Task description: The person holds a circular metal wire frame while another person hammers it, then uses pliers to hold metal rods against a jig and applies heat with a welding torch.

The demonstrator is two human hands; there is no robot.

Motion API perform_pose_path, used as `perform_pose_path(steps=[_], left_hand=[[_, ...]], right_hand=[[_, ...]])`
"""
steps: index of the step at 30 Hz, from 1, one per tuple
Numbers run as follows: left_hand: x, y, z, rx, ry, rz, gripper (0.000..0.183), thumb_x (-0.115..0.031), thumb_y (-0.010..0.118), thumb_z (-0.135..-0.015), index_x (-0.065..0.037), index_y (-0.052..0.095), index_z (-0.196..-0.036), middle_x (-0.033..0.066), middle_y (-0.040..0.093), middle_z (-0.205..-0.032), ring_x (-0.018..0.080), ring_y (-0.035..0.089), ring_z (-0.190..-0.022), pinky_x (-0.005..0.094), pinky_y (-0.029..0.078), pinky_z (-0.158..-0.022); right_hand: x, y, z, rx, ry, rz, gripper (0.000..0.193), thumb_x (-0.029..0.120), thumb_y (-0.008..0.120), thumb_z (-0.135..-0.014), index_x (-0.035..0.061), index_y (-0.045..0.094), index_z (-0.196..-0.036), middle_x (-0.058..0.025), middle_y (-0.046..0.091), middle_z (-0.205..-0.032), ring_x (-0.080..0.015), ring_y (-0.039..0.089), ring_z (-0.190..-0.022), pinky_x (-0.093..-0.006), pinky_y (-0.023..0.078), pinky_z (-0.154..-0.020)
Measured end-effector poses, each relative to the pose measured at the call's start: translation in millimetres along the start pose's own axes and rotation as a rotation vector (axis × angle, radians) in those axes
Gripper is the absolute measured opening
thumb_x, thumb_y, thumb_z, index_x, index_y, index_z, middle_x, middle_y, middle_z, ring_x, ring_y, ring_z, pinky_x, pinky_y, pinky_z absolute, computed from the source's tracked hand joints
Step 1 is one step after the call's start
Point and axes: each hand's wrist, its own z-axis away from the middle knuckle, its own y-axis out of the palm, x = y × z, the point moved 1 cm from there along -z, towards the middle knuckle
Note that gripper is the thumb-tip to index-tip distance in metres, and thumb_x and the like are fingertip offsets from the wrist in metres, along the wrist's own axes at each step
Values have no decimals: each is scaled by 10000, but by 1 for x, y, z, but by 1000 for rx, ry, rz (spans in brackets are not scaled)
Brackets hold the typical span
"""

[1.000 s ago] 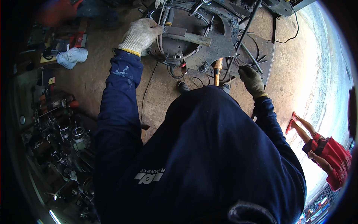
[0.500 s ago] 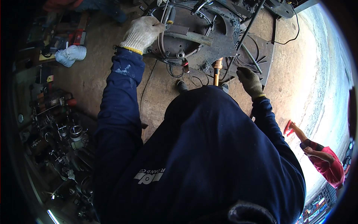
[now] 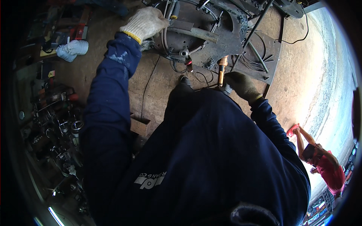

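Note:
My left hand (image 3: 145, 23), in a pale knitted glove with a yellow cuff edge, is closed at the left side of a round dark metal plate (image 3: 230, 35). Its fingertips meet upright metal rods beside a flat metal bar (image 3: 200, 34); what they grip is hidden. My right hand (image 3: 243, 86), in a darker glove, has its fingers stretched leftward, close beside a copper-brown tool handle (image 3: 221, 69) that juts from the plate's near edge. Contact there cannot be made out. A metal ring nut (image 3: 183, 53) and a red-handled piece (image 3: 189, 66) sit at the plate's near edge.
Loose rods and bent wire (image 3: 256, 58) lie on a sheet at right. A cable (image 3: 151, 83) crosses the floor. Crowded machine parts (image 3: 64, 139) fill the left; a white cloth bundle (image 3: 72, 49) rests near tools. A person in red (image 3: 328, 169) is at the far right.
My right hand has moved leftward to the copper-brown handle. My left hand has shifted slightly up but stays closed at the plate. The person in red has changed stance.

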Motion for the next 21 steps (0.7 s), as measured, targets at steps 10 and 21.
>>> perform_pose_path(steps=[10, 21], left_hand=[[1, -14, -22, 323, 317, 99, 358, -289, 662, -943, 68, 675, -972, 149, 718, -818, 202, 738, -728, 340, 610, -644], [14, 0, -45, 549, 295, 372, 266, -207, 666, -930, 57, 698, -918, 124, 709, -801, 216, 725, -725, 343, 589, -601]], right_hand=[[103, 110, -18, 54, -182, -134, 350, 184, 670, -1003, -7, 654, -1296, -143, 723, -1189, -212, 676, -1095, -356, 519, -995], [180, 183, -57, -751, -264, 207, 280, 435, 650, -955, 186, 749, -1036, -123, 742, -889, -327, 725, -827, -438, 562, -713]])
